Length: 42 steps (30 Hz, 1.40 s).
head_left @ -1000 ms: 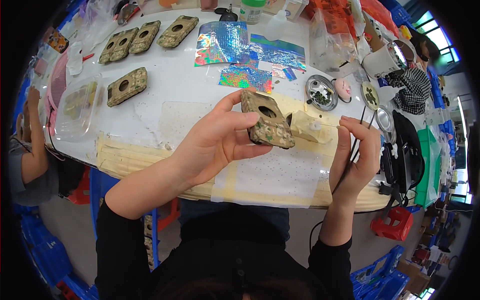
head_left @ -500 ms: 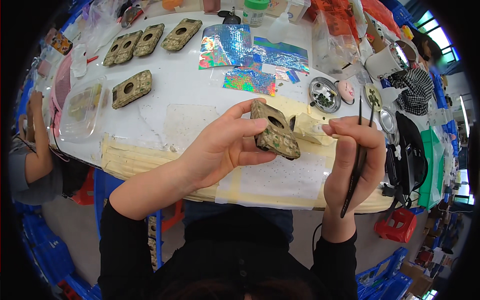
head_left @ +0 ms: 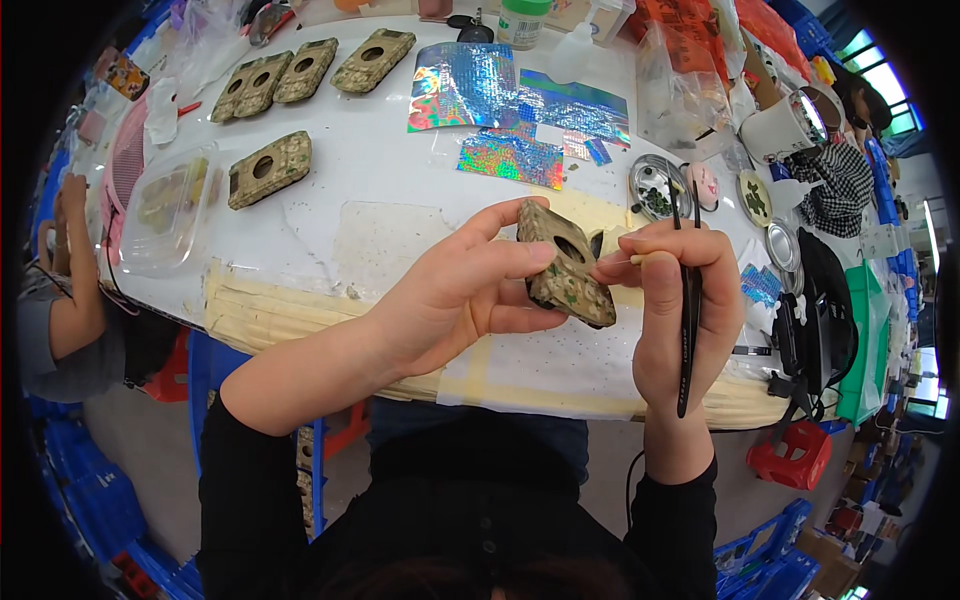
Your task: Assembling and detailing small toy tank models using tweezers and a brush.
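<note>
My left hand (head_left: 430, 285) grips a camouflage-painted model tank hull (head_left: 578, 288), thumb on its top face near a round hole. Close by its right side, my right hand (head_left: 700, 285) pinches a thin pale stick (head_left: 637, 260) between thumb and forefinger. The stick's tip points at the hull; whether it touches cannot be made out. Black tweezers (head_left: 687, 345) lie through the same hand, points up and away from the hull. Below both hands is a white sheet (head_left: 540, 370) with small dark specks, taped to the table.
Several similar hulls (head_left: 285, 178) stand at the far left, near a clear plastic box (head_left: 165, 215). Shiny holographic sheets (head_left: 465, 85) lie at the back. Round tins (head_left: 652, 175) with small green bits stand to the right. Another person's arm (head_left: 85, 270) shows at the left edge.
My right hand has moved left with the stick and tweezers, bringing the stick up to the hull. My left hand and the hull have shifted only slightly in view.
</note>
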Each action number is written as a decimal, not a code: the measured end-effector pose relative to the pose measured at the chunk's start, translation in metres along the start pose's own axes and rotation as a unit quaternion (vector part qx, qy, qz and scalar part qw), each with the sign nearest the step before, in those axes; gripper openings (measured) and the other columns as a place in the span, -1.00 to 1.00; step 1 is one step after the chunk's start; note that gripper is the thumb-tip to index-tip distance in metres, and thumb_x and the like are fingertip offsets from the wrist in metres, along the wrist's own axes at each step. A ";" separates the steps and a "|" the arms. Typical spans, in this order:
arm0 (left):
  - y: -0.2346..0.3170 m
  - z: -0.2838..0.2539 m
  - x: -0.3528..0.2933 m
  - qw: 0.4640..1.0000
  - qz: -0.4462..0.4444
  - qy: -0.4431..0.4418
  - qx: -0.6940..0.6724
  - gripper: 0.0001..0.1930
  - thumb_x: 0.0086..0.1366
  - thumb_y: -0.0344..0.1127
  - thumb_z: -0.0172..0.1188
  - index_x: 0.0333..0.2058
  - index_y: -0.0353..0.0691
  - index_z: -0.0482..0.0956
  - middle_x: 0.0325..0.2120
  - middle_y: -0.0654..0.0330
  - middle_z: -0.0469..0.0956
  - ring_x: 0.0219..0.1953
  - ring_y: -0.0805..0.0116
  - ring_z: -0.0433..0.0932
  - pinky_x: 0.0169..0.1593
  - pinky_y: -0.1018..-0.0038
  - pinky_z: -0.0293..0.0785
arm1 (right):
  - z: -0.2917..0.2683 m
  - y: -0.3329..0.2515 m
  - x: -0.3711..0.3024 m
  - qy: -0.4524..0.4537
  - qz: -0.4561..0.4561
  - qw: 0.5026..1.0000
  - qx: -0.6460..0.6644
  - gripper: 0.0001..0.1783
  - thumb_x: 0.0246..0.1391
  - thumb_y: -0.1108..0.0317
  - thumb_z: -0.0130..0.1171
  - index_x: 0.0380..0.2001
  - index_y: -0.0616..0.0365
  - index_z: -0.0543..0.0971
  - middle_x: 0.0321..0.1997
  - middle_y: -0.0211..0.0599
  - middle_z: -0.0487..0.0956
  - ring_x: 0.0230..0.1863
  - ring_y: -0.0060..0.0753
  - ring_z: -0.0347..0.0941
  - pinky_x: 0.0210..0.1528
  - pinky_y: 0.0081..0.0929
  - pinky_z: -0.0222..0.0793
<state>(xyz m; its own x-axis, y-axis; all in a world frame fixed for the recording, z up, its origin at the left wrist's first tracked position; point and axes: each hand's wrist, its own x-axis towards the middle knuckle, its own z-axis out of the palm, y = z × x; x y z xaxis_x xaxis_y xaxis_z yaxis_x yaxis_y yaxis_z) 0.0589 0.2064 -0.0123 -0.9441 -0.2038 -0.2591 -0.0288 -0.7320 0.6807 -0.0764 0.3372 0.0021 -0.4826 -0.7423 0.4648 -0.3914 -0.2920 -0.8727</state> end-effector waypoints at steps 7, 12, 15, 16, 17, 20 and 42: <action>0.000 0.000 0.000 1.000 -0.002 -0.002 0.003 -0.41 0.31 -0.20 -0.02 0.26 -0.14 0.03 0.04 0.12 0.36 0.03 0.34 0.48 0.01 0.43 0.51 | 0.000 0.001 0.000 0.001 -0.002 1.000 -0.004 -0.95 0.20 0.53 0.00 -0.29 0.30 0.42 -0.41 -0.25 0.49 -0.40 -0.59 0.43 -0.29 -0.68 0.33; -0.001 -0.002 0.001 1.000 0.001 -0.004 0.005 -0.41 0.31 -0.19 -0.02 0.26 -0.14 0.02 0.05 0.12 0.36 0.02 0.34 0.48 0.01 0.43 0.51 | 0.001 0.002 0.000 0.006 0.000 1.000 0.004 -0.95 0.20 0.53 0.01 -0.29 0.30 0.42 -0.41 -0.26 0.48 -0.40 -0.59 0.43 -0.29 -0.68 0.33; -0.001 -0.001 0.000 1.000 0.000 -0.003 0.004 -0.40 0.31 -0.19 -0.02 0.26 -0.13 0.02 0.05 0.12 0.35 0.02 0.34 0.48 0.01 0.43 0.52 | -0.001 0.003 0.000 -0.003 -0.007 1.000 -0.017 -0.95 0.20 0.53 0.02 -0.29 0.30 0.42 -0.41 -0.27 0.48 -0.40 -0.60 0.43 -0.29 -0.69 0.32; -0.001 -0.001 0.000 1.000 0.000 -0.003 0.003 -0.40 0.31 -0.19 -0.01 0.26 -0.13 0.02 0.05 0.13 0.36 0.02 0.34 0.48 0.01 0.43 0.52 | 0.000 0.003 0.000 -0.003 -0.005 1.000 -0.011 -0.94 0.20 0.52 0.01 -0.29 0.30 0.42 -0.40 -0.27 0.47 -0.39 -0.59 0.44 -0.28 -0.68 0.33; 0.000 -0.001 0.000 1.000 0.000 -0.003 0.003 -0.40 0.31 -0.19 -0.01 0.26 -0.13 0.02 0.05 0.13 0.36 0.01 0.34 0.48 0.00 0.43 0.52 | 0.000 0.002 0.000 -0.004 -0.003 1.000 -0.004 -0.94 0.21 0.52 0.00 -0.29 0.30 0.42 -0.39 -0.26 0.47 -0.39 -0.58 0.45 -0.28 -0.68 0.35; 0.000 -0.001 0.000 1.000 -0.003 -0.006 0.002 -0.40 0.31 -0.19 -0.01 0.26 -0.13 0.02 0.04 0.12 0.37 0.02 0.33 0.49 0.01 0.43 0.52 | 0.001 0.001 -0.001 0.019 0.010 0.999 0.032 -0.92 0.22 0.50 -0.02 -0.28 0.31 0.40 -0.36 -0.24 0.46 -0.37 -0.56 0.47 -0.25 -0.65 0.40; -0.002 -0.005 0.004 1.000 0.021 0.009 -0.017 -0.42 0.30 -0.27 -0.09 0.26 -0.19 -0.01 0.11 0.10 0.29 0.09 0.29 0.43 0.07 0.40 0.51 | -0.040 0.015 -0.005 0.095 -0.140 0.857 -0.487 -0.86 -0.09 0.52 0.28 -0.43 0.18 0.51 -0.46 -0.28 0.49 -0.39 -0.22 0.39 -0.36 -0.37 0.29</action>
<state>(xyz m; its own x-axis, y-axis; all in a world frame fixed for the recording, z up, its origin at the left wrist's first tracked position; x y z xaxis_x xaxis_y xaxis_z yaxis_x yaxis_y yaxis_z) 0.0571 0.2043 -0.0180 -0.9384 -0.2454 -0.2434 0.0213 -0.7439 0.6679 -0.1109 0.3605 -0.0080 -0.3448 -0.5874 0.7321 -0.9366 0.2674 -0.2265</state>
